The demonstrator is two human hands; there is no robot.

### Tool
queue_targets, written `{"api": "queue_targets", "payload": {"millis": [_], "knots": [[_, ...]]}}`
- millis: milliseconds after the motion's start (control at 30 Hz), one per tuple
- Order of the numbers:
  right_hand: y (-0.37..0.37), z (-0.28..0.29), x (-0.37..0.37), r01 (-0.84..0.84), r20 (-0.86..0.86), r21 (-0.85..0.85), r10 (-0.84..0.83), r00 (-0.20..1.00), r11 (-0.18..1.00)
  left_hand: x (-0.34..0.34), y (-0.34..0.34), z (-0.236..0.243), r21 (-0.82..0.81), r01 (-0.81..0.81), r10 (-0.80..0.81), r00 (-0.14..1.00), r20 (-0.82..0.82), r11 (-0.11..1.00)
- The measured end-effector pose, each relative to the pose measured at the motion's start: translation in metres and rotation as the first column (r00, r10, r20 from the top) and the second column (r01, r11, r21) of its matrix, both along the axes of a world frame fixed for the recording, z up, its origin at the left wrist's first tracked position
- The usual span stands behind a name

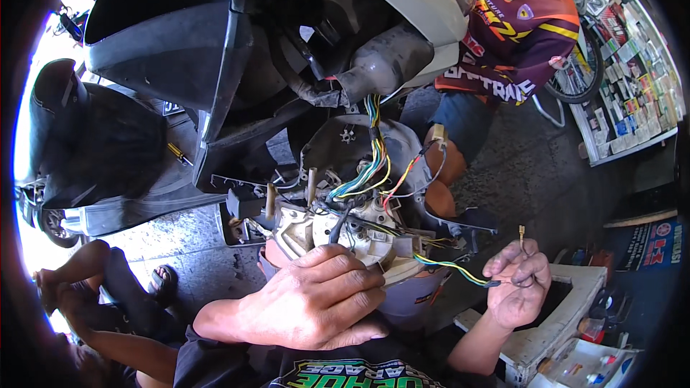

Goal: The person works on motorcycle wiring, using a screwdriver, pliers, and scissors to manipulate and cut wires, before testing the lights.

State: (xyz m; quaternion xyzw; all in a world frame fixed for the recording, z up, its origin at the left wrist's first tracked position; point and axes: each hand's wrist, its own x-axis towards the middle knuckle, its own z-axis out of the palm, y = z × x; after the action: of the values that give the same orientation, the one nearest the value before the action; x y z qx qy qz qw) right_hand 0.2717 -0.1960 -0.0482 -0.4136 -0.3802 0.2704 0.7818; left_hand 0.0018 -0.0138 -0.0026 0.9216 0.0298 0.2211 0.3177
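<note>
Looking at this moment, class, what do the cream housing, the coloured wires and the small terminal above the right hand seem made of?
Cream housing: likely matt moulded plastic, by its recesses. Coloured wires: likely smooth plastic sheathing, by the bright solid colours. Small terminal: perhaps dull brass, by its yellowish colour.

The grey floor (514, 154) is lit from the left; at far right, a white-framed display case (636, 146) is filled with packages (634, 97).

**Support Surfaces**

Floor (517, 151): grey; bears a sandalled foot (164, 282) at eight o'clock. Display shelf (632, 145), two o'clock: white edge, loaded with many small packages (636, 100). White tray (575, 350), four o'clock: holds small red and blue items (609, 361).
</note>
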Motion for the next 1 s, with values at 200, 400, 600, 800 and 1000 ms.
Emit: {"api": "queue_targets", "payload": {"millis": [200,400,600,800,1000], "knots": [[-0.013,-0.011,0.015,0.151,0.129,-0.048,-0.144,0.981,0.987,-0.001,-0.003,-0.009,0.012,-0.012,0.012,0.998,0.061,1.0],[-0.027,-0.056,0.05,0.5,-0.12,-0.193,-0.526,0.842,0.844,-0.003,-0.005,-0.015,0.001,-0.037,0.037,0.995,0.089,0.999],[-0.13,-0.356,0.132,0.344,0.112,-0.89,-0.586,0.803,0.3,0.002,-0.004,-0.018,-0.013,-0.045,0.046,0.988,0.148,0.999],[-0.119,-0.32,0.107,0.654,0.613,-0.748,-0.262,0.745,0.111,0.004,-0.006,-0.015,-0.019,-0.064,0.066,0.986,0.151,0.998],[0.008,0.009,0.022,0.684,0.824,-0.091,-0.331,0.46,0.724,0.003,-0.009,-0.019,-0.017,-0.092,0.094,0.981,0.169,0.996]]}}
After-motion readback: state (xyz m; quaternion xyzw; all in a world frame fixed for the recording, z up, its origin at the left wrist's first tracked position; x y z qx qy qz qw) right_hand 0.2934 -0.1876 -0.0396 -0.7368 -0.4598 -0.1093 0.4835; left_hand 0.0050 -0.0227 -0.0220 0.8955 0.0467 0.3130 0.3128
